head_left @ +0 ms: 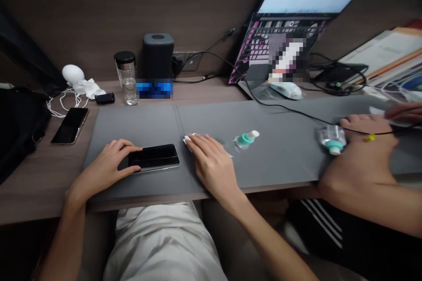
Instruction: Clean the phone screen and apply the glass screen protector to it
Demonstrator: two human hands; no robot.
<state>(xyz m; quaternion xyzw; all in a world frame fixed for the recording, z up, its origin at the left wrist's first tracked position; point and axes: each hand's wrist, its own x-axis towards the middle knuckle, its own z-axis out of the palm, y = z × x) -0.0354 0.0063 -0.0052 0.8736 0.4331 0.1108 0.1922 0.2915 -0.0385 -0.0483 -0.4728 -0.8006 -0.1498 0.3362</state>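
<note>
A black phone [154, 157] lies screen up on the grey desk mat [273, 162] in front of me. My left hand [105, 169] rests on the phone's left end, fingers spread over its edge. My right hand [211, 162] lies flat, fingers together, on a white wipe [190, 139] just right of the phone. A small clear bottle with a teal collar and white cap [246, 138] lies on its side a little further right, apart from my fingers.
Another person's hands [365, 140] rest at the right by a second small clear bottle [331, 138] and a black cable. A second phone [70, 125], a glass flask [127, 77], a dark speaker [158, 56] and an open laptop [283, 30] stand behind.
</note>
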